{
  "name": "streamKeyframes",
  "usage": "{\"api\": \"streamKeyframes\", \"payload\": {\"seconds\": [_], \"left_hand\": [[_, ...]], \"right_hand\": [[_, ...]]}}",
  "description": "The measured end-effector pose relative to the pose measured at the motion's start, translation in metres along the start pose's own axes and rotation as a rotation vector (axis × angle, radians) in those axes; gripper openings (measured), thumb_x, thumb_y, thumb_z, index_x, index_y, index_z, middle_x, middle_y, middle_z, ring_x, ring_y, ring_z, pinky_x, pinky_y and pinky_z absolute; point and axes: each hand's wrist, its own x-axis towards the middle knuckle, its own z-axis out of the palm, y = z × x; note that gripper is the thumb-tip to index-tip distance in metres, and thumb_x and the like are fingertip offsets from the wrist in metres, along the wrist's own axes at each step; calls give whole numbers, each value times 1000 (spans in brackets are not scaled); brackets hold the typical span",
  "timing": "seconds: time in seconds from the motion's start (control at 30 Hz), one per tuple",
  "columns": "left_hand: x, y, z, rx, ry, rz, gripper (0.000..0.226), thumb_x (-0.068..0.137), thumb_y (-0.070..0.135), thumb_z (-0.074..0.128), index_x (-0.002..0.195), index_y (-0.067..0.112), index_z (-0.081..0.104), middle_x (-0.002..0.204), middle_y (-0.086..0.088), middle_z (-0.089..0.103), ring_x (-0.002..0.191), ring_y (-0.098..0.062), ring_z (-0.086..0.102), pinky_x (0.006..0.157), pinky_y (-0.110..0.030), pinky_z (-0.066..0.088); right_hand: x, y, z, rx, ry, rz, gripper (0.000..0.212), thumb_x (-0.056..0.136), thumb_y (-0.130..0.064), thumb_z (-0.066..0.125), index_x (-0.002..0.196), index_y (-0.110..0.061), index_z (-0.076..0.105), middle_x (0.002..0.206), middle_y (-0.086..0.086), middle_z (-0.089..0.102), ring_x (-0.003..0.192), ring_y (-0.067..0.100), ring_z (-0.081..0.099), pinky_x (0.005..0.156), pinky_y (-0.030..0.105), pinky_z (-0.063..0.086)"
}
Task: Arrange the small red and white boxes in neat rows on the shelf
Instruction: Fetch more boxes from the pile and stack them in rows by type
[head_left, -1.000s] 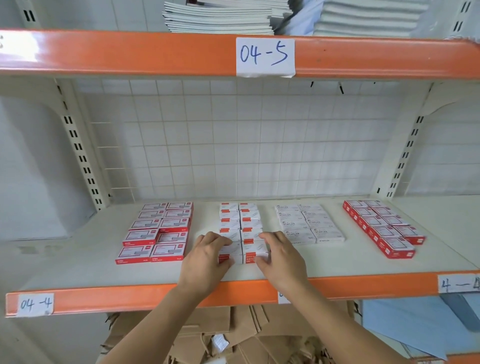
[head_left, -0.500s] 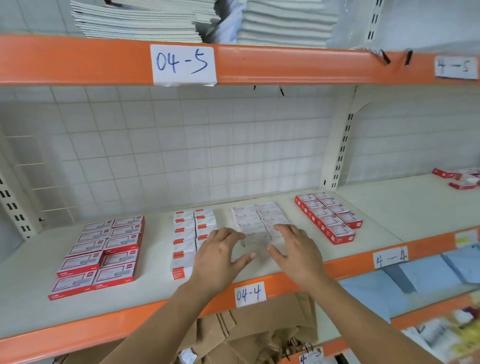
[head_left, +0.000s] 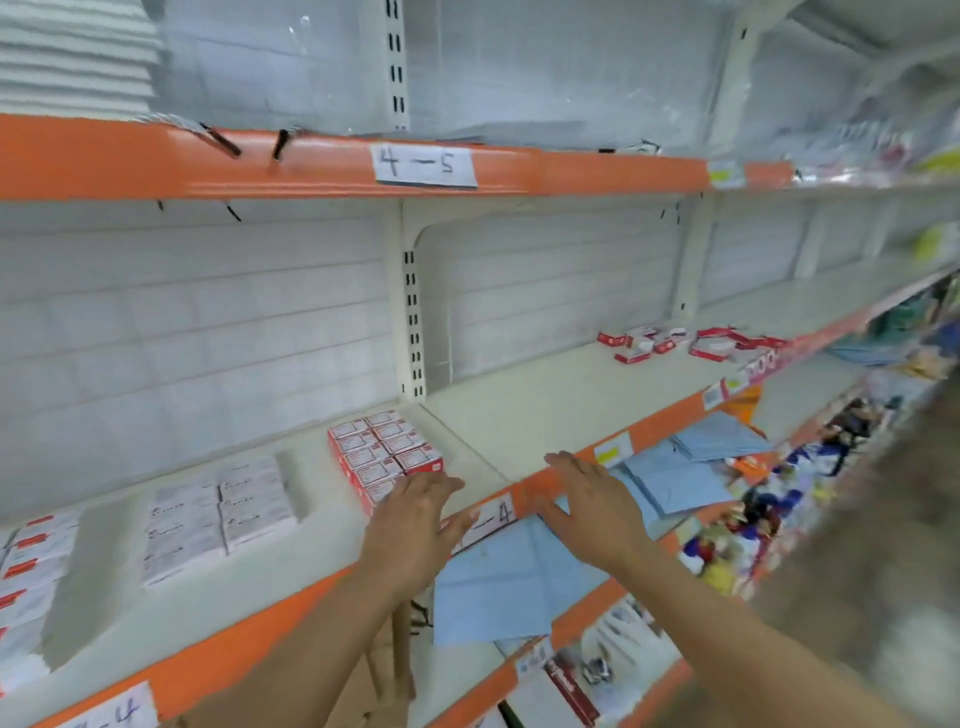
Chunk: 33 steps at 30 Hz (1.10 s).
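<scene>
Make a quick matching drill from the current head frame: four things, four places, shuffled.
1. left hand
2. right hand
3. scattered red boxes
4. 4-5 label

A. upper orange rail
B. far right on the shelf, in disorder
C. at the near end of the neat red block
D. over the orange shelf edge, holding nothing

Pairs: 1-C, 2-D, 3-B, 4-A

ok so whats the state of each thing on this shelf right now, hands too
left hand: open, holds nothing, over the shelf edge
right hand: open, holds nothing
red-sided boxes: neat block, two rows
white boxes: neat block, flat
loose red and white boxes: scattered, not in rows
blue paper sheets: lying on the shelf below
</scene>
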Motion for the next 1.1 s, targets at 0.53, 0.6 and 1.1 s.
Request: {"api": "streamKeyframes", "payload": {"seconds": [0.53,0.6,1.1], "left_hand": [[184,153,138,-135,-107,228,45,96,49,41,135,28,47,138,8,44,127,-13,37,104,-26,31],[212,158,149,-149,-111,233,45,95,49,41,135,28,47,138,7,44,128,-13,37,105,-26,30],[395,189,224,-98,-140,159,45,95,44,46,137,27,45,143,4,41,130,-15,36,104,-27,31]], "right_hand": [[40,215,-50,-122,15,228,51,98,-43,41,142,-18,35,143,2,44,127,24,42,97,35,41],[58,233,-50,-120,12,238,51,98,-41,42,143,-17,34,143,2,43,128,23,41,98,36,40],[210,374,-54,-84,-37,245,54,97,-35,45,146,-17,29,145,5,40,129,25,40,102,38,39]]}}
